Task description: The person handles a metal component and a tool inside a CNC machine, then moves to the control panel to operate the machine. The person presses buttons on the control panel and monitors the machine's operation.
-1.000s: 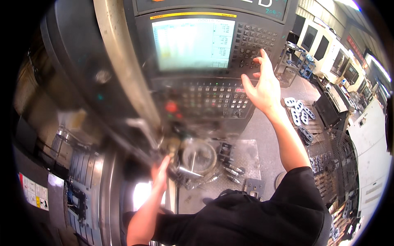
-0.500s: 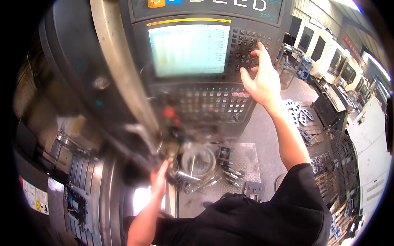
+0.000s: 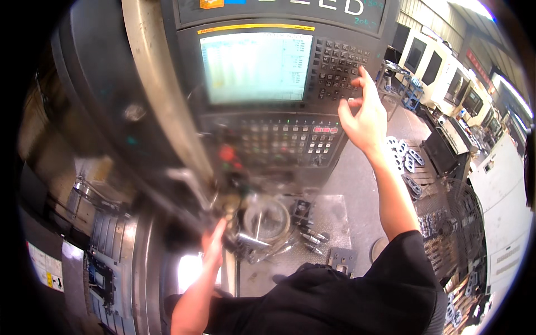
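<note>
My right hand (image 3: 365,114) is raised at the right side of a machine control panel. Its index finger reaches to the right edge of the keypad (image 3: 339,66), with the thumb held apart and nothing in the hand. Left of the keypad is a lit screen (image 3: 257,68), its content washed out. Below it sits a lower button panel (image 3: 273,139) with a red knob (image 3: 227,153), partly blurred. My left hand (image 3: 214,241) is low beside the dark machine door (image 3: 125,125), near a blurred metal handle (image 3: 192,184); its fingers are mostly hidden.
A metal bench (image 3: 329,215) below the panel bears a round glassy dish (image 3: 267,219), several tool holders (image 3: 314,237) and a dark block (image 3: 341,258). At right stand a fan (image 3: 455,223), a pallet with metal parts (image 3: 405,153) and white machines (image 3: 432,61). A slotted machine bed (image 3: 114,245) lies left.
My right hand has shifted slightly right and down, its index fingertip moving from the upper keys to the keypad's right edge. The left hand stays nearly in place.
</note>
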### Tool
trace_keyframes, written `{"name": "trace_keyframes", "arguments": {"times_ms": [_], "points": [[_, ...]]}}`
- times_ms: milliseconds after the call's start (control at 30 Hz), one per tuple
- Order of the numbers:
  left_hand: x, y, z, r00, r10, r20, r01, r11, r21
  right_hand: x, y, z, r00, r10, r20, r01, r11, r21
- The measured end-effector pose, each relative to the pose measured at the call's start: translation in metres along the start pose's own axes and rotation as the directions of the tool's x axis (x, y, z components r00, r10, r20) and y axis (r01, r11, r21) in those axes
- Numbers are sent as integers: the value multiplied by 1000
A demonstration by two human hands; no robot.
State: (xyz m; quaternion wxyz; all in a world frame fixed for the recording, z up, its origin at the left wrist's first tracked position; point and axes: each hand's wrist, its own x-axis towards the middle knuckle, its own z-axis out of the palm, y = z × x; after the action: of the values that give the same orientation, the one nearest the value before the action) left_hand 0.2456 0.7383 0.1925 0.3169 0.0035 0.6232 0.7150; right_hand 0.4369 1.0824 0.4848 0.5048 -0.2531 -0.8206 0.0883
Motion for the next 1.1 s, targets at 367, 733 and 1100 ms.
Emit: {"name": "trace_keyframes", "arguments": {"times_ms": [367, 733, 1100], "points": [[-3, 3, 11, 999, 13, 33, -13, 1000, -16, -8, 13, 1, 998, 42, 51, -39, 998, -49], [2, 2, 8, 999, -13, 42, 13, 1000, 1, 0, 7, 3, 999, -44, 27, 46, 996, -71], [12, -8, -1, 1000, -30, -1, 30, 999, 10, 18, -3, 9, 995, -101, 23, 103, 991, -87]]}}
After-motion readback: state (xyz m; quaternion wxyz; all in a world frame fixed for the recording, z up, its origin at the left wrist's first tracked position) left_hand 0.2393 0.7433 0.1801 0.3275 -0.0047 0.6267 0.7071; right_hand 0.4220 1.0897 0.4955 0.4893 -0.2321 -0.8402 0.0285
